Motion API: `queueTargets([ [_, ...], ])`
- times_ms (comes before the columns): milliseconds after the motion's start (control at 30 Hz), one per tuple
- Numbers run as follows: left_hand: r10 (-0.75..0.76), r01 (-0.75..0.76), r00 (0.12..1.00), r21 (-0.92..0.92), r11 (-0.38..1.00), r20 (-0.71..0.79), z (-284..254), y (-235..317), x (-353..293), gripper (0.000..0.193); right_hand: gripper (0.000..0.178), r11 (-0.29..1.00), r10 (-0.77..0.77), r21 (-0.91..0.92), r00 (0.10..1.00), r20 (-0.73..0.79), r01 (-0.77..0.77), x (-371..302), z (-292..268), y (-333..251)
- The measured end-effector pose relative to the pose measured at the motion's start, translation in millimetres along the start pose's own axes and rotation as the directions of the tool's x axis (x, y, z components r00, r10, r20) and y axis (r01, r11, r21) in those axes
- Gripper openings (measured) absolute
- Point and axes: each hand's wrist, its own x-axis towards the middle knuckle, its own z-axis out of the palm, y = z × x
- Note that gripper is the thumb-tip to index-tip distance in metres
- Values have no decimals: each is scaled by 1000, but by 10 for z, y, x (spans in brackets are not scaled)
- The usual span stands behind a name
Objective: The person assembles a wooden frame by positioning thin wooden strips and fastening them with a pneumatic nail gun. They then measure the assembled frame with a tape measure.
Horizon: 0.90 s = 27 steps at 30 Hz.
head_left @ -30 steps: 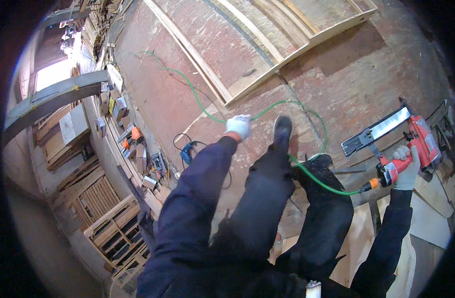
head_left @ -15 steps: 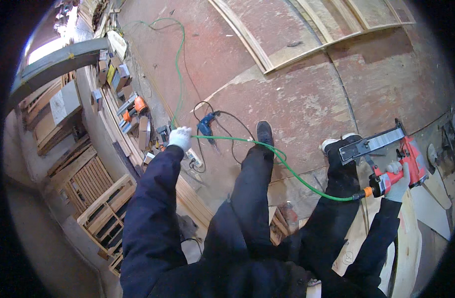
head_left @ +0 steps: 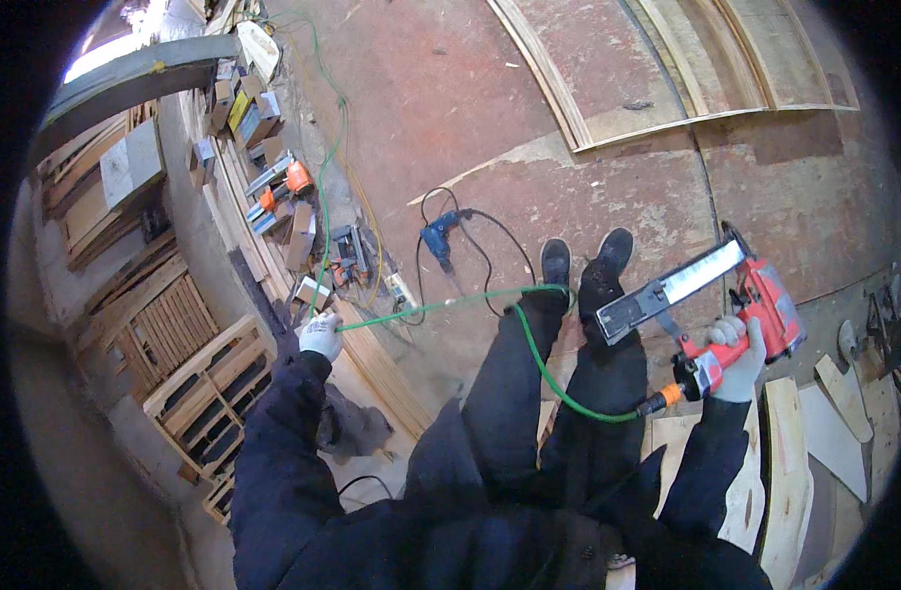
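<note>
My right hand point(head_left: 740, 359), in a white glove, grips the handle of a red nail gun point(head_left: 726, 305) with a long silver magazine, held out over the floor at the right. A green air hose point(head_left: 544, 369) runs from the gun's base, loops in front of my dark trouser legs and black shoes point(head_left: 583, 264), and passes left into my left hand point(head_left: 320, 334). That gloved hand is closed on the hose, stretched out to the left above stacked wood. The hose goes on up the left side of the floor.
A blue corded drill point(head_left: 436, 239) lies on the red-brown floor ahead of my feet. Orange and grey tools point(head_left: 283, 187) and boxes line the left wall beside wooden pallets point(head_left: 190, 374). A curved plywood frame point(head_left: 667, 88) lies at the top. Cut boards point(head_left: 814, 442) lie at the right.
My left hand has swung left and down with the green hose, pulling it taut across my legs. The view has shifted; the nail gun stays in my right hand.
</note>
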Motion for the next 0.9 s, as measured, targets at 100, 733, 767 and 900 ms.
queueTargets([
  [100,-60,46,992,-119,992,-112,83,207,-96,16,33,996,57,-75,997,56,-52,277,187,-48],
  [733,141,-137,990,217,967,1,-1042,-309,797,21,33,1000,22,-18,1000,-10,-22,730,-411,617],
  [767,188,-179,982,271,946,-6,-1007,-427,1010,20,34,998,-62,-27,990,-123,59,702,-413,747],
  [900,228,-221,969,76,972,-99,-747,-1072,1919,22,32,993,-110,35,980,-167,117,644,-297,1280],
])
